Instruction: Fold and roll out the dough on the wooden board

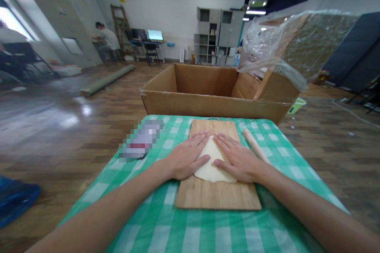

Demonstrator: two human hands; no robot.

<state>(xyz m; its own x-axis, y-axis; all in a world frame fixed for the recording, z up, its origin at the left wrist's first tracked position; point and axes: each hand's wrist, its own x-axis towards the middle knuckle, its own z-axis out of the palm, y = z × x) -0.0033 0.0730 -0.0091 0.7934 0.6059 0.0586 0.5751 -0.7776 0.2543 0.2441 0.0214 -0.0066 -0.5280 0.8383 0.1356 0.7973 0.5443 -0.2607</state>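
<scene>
A flat sheet of pale dough [214,168] lies on a wooden cutting board [219,197]. My left hand [190,156] rests flat over the dough's left side, fingers stretched toward the far end. Mirroring it, my right hand [237,156] lies flat over the right side of the sheet. Both palms cover the dough's side edges, and its near edge shows between and below them. Just right of the board, a wooden rolling pin [255,145] lies on the cloth, its near end hidden behind my right forearm.
A green checked tablecloth [190,233] covers the table. At its left edge lies a pixelated item [142,138]. Beyond the table stands a large open cardboard box [208,104] with plastic wrap [267,43]. A green bin [297,105] is behind it; people sit farther back on the left.
</scene>
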